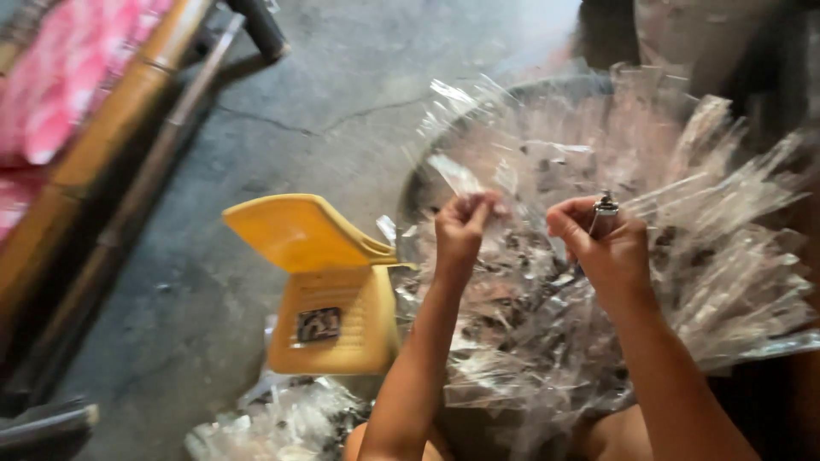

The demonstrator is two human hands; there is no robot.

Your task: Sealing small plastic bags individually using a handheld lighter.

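Up close, both hands were raised side by side over a big round basin [418,183] heaped with clear plastic sleeves [709,256] and dark bits. The left hand [461,229] was clenched, and its fingers [478,205] pinched the end of one thin clear sleeve [457,175]. That sleeve ran up and away to the left from the fingers, so its long way pointed slantwise out toward the rim of the basin. The right hand [602,243] was closed around a small lighter [606,205] with a shiny metal top, which stuck up just above the fist. The lighter stood just beside the pinched end, a little to its right, with only a small gap between the two hands. The left hand was the one on the sleeve; the right hand was near it but not touching it. The view was blurry, so maybe a second strip lay between the hands; that could not be told.

All around were more sleeves, fanned out to the right and behind. A small yellow plastic chair [329,290] stood on the grey concrete floor [342,77] left of the basin. More clear plastic [282,423] lay on the floor below the chair. A wooden frame [111,145] with pink cloth [64,77] was far off at the left.
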